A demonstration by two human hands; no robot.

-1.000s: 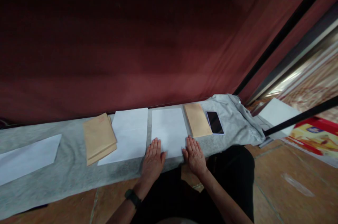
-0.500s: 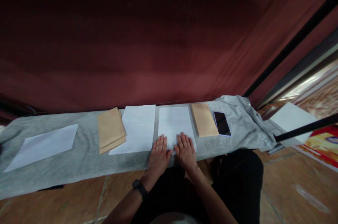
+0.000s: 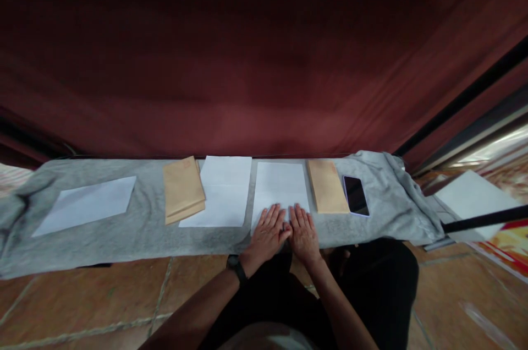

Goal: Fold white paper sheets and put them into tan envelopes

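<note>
Flat on the cloth in front of me lies a white sheet of paper (image 3: 281,185). My left hand (image 3: 269,231) rests palm down on its near edge, fingers stretched out. Close beside it, my right hand (image 3: 304,231) lies flat on the near right part of the same sheet, thumbs nearly touching. Left of this sheet is another white sheet (image 3: 228,193) with a faint crease across it. Brown envelopes (image 3: 183,187) overlap that sheet's left edge. A stack of brown envelopes (image 3: 329,187) sits right of my hands.
A grey cloth (image 3: 148,240) covers the long narrow table. A phone (image 3: 356,196) lies right of the envelope stack. Another white paper (image 3: 86,204) lies far left. A dark red curtain (image 3: 264,91) hangs behind, and black poles (image 3: 462,102) stand at right.
Both hands have slid a little to the right along the sheet's near edge and now lie closer together. The camera view has shifted slightly.
</note>
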